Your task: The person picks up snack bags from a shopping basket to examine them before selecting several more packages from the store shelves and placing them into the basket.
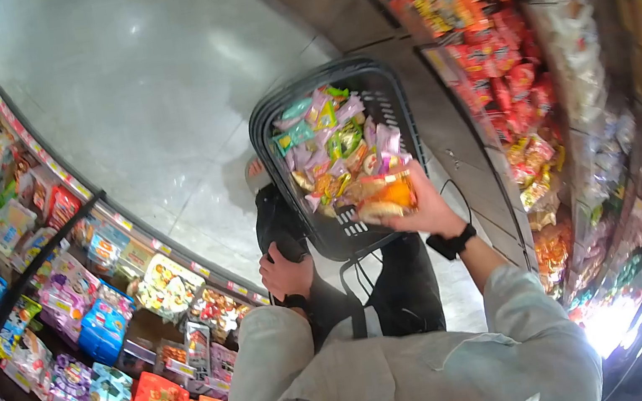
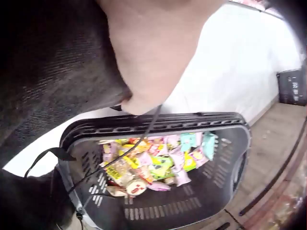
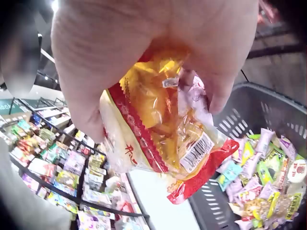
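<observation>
My right hand [image 1: 426,206] grips several wrapped snack packets [image 3: 153,120] above the near right corner of the shopping basket [image 1: 323,72]. The right wrist view shows clear and yellow wrapping with red bands and a barcode label. Inside the black basket lies a pile of small wrapped sweets [image 2: 163,163] in lilac, green, teal and yellow. My left hand [image 1: 289,272] rests against the dark trousers [image 2: 53,72] at the knee, left of the basket, and holds no goods. Part of its fingers is hidden in the left wrist view.
Curved shelves of bagged snacks [image 1: 91,324] run along the left behind a dark rail. On the right, sloping bins hold red packets [image 1: 508,76] and other wrapped sweets. Grey floor [image 1: 146,68] lies ahead. A thin dark cable [image 2: 144,134] crosses in front of the basket in the left wrist view.
</observation>
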`<action>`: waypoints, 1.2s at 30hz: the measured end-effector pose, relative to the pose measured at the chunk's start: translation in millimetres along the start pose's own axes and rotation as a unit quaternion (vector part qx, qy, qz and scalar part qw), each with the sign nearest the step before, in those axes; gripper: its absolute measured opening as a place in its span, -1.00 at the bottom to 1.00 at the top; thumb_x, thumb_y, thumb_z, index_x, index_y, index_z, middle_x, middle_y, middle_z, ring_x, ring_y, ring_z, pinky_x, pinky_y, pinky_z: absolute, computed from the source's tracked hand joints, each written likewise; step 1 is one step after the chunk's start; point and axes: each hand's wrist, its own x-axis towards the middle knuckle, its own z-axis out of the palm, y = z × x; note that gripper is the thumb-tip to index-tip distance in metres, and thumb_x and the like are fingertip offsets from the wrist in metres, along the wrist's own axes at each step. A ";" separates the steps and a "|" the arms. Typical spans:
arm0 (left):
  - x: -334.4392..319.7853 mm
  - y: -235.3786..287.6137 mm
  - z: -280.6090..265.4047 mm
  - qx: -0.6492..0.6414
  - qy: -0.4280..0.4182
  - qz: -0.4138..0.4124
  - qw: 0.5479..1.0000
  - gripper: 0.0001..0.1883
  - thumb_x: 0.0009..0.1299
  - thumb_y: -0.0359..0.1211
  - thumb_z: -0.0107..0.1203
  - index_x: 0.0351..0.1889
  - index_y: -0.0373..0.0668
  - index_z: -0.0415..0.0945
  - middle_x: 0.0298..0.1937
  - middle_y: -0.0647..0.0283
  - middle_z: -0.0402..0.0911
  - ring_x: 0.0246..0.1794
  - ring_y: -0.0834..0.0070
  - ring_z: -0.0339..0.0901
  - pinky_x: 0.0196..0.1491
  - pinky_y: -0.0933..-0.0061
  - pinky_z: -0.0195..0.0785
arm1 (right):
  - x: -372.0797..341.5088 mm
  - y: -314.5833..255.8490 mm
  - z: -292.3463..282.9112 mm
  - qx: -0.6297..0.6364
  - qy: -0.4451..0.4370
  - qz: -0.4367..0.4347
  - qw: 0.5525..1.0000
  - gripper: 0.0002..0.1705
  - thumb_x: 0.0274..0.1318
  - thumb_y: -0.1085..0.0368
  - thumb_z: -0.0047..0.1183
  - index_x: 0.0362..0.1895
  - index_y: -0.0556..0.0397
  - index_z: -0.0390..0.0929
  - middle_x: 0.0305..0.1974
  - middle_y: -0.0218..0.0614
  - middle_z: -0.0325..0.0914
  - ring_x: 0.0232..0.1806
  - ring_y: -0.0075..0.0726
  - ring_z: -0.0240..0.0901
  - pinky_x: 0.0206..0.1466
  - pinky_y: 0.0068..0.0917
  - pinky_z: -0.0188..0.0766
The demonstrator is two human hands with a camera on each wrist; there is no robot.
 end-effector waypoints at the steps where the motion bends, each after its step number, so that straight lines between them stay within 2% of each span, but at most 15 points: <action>1: 7.4 -6.8 -9.9 -0.021 -0.027 0.010 0.999 -0.07 0.10 0.02 0.42 0.48 -0.01 0.38 0.30 -0.11 0.49 0.33 -0.11 0.46 0.37 -0.09 0.35 | -23.7 -30.1 -8.6 -0.013 -0.002 -0.004 1.000 -0.11 -0.22 0.26 0.59 0.28 0.04 0.47 0.15 -0.13 0.37 0.27 0.00 0.38 0.38 -0.22 0.33; 3: 24.4 -30.9 -20.1 -0.050 -0.088 0.033 0.994 0.01 0.12 0.10 0.44 0.53 -0.04 0.33 0.33 -0.17 0.48 0.35 -0.14 0.45 0.37 -0.12 0.35 | -70.4 -100.0 -18.2 0.034 0.019 0.012 0.999 -0.12 -0.21 0.25 0.61 0.27 0.03 0.47 0.16 -0.13 0.36 0.28 -0.02 0.38 0.39 -0.23 0.32; 4: 36.0 -58.8 -3.3 -0.072 -0.078 0.115 0.988 0.11 0.13 0.19 0.45 0.59 -0.07 0.26 0.35 -0.27 0.46 0.38 -0.21 0.42 0.37 -0.13 0.35 | -94.1 -129.9 -24.0 0.026 0.026 0.009 0.999 -0.12 -0.21 0.25 0.61 0.26 0.03 0.47 0.16 -0.13 0.36 0.28 -0.04 0.38 0.39 -0.23 0.31; 5: 36.5 -66.2 -12.0 -0.049 -0.055 0.190 0.979 0.04 0.17 0.19 0.42 0.55 -0.11 0.32 0.32 -0.25 0.51 0.36 -0.18 0.45 0.37 -0.10 0.37 | -117.3 -158.1 -28.9 0.018 0.037 0.008 0.999 -0.13 -0.21 0.25 0.62 0.25 0.02 0.47 0.15 -0.14 0.36 0.28 -0.06 0.38 0.39 -0.24 0.31; 7: 26.1 -52.4 -65.3 -0.055 -0.116 0.303 0.944 -0.07 0.24 0.11 0.43 0.49 -0.18 0.39 0.26 -0.19 0.58 0.31 -0.12 0.51 0.37 -0.03 0.39 | -163.1 -213.1 -31.9 0.070 0.074 0.013 0.995 -0.12 -0.19 0.22 0.64 0.26 0.00 0.45 0.16 -0.20 0.34 0.29 -0.15 0.36 0.40 -0.25 0.29; 10: -8.7 -16.5 -142.0 -0.175 -0.211 0.382 0.883 -0.21 0.33 -0.01 0.42 0.43 -0.23 0.45 0.20 -0.13 0.62 0.26 -0.02 0.56 0.35 0.08 0.42 | -219.8 -260.8 -23.0 0.185 0.121 -0.008 0.975 -0.08 -0.14 0.21 0.64 0.32 -0.02 0.41 0.20 -0.28 0.29 0.32 -0.23 0.31 0.43 -0.26 0.24; 13: -65.5 31.6 -231.1 -0.278 -0.372 0.350 0.813 -0.34 0.51 -0.11 0.33 0.48 -0.19 0.39 0.26 -0.02 0.60 0.30 0.24 0.56 0.33 0.24 0.44 | -269.3 -310.7 -16.0 0.188 0.132 -0.035 0.973 -0.08 -0.13 0.25 0.63 0.33 -0.01 0.39 0.19 -0.29 0.29 0.33 -0.24 0.30 0.45 -0.28 0.23; 17: -163.9 80.7 -320.3 -0.325 -0.525 0.390 0.684 -0.31 0.65 -0.09 0.11 0.64 -0.11 0.15 0.42 0.05 0.47 0.42 0.30 0.47 0.40 0.25 0.37 | -333.6 -328.3 15.0 0.303 0.138 -0.050 0.941 -0.09 -0.12 0.23 0.62 0.33 0.01 0.40 0.21 -0.28 0.35 0.35 -0.24 0.29 0.46 -0.27 0.22; 18: -197.0 87.5 -337.6 -0.338 -0.574 0.377 0.644 -0.29 0.68 -0.07 0.03 0.67 -0.11 0.06 0.46 0.06 0.43 0.45 0.30 0.44 0.44 0.24 0.33 | -347.4 -331.1 16.8 0.244 0.141 -0.083 0.956 -0.10 -0.10 0.19 0.61 0.33 0.00 0.41 0.23 -0.26 0.37 0.35 -0.20 0.28 0.47 -0.24 0.20; 19: -222.8 90.6 -341.5 -0.348 -0.621 0.360 0.603 -0.28 0.72 -0.05 -0.04 0.71 -0.12 -0.03 0.49 0.07 0.39 0.47 0.30 0.42 0.48 0.23 0.29 | -361.4 -328.9 21.3 0.227 0.142 -0.106 0.958 -0.11 -0.09 0.18 0.60 0.33 0.00 0.41 0.23 -0.26 0.37 0.35 -0.18 0.28 0.48 -0.23 0.20; 22: -279.3 74.1 -312.9 -0.333 -0.681 0.333 0.561 -0.20 0.73 -0.19 -0.06 0.76 -0.12 -0.30 0.68 0.08 0.11 0.60 0.33 0.25 0.53 0.30 0.18 | -409.3 -311.1 38.0 0.226 0.132 -0.147 0.954 -0.13 -0.06 0.15 0.56 0.33 -0.01 0.41 0.21 -0.23 0.39 0.35 -0.12 0.28 0.48 -0.19 0.20; 26: -354.0 41.1 -279.8 -0.183 -0.554 0.450 0.676 -0.21 0.73 -0.23 -0.10 0.75 -0.20 -0.33 0.73 0.04 -0.06 0.72 0.29 -0.08 0.63 0.26 -0.02 | -487.1 -277.3 60.9 0.186 0.167 -0.196 0.948 -0.13 -0.04 0.18 0.54 0.35 0.03 0.40 0.26 -0.22 0.36 0.35 -0.15 0.29 0.47 -0.23 0.22; 29: -400.3 12.1 -243.1 -0.193 -0.551 0.461 0.668 -0.22 0.73 -0.26 -0.08 0.74 -0.21 -0.30 0.70 0.02 0.02 0.70 0.29 0.01 0.63 0.23 -0.01 | -545.0 -253.3 87.5 0.268 0.208 -0.200 0.919 -0.13 -0.03 0.22 0.56 0.36 0.03 0.38 0.27 -0.22 0.36 0.36 -0.20 0.29 0.46 -0.26 0.25; 32: -445.7 2.1 -222.0 -0.194 -0.594 0.394 0.674 -0.23 0.72 -0.29 -0.03 0.72 -0.24 -0.24 0.67 0.04 0.09 0.68 0.28 0.08 0.63 0.23 0.00 | -595.7 -229.8 105.4 0.264 0.240 -0.183 0.916 -0.10 -0.04 0.24 0.59 0.36 0.02 0.37 0.27 -0.23 0.35 0.35 -0.24 0.29 0.45 -0.28 0.26; 36: -484.4 -0.4 -188.8 -0.158 -0.622 0.400 0.654 -0.22 0.69 -0.28 0.05 0.70 -0.25 -0.18 0.65 0.05 0.15 0.65 0.29 0.14 0.62 0.24 0.01 | -649.8 -212.8 118.7 0.242 0.296 -0.187 0.905 -0.09 -0.06 0.21 0.62 0.35 0.01 0.38 0.25 -0.22 0.34 0.32 -0.24 0.32 0.43 -0.29 0.28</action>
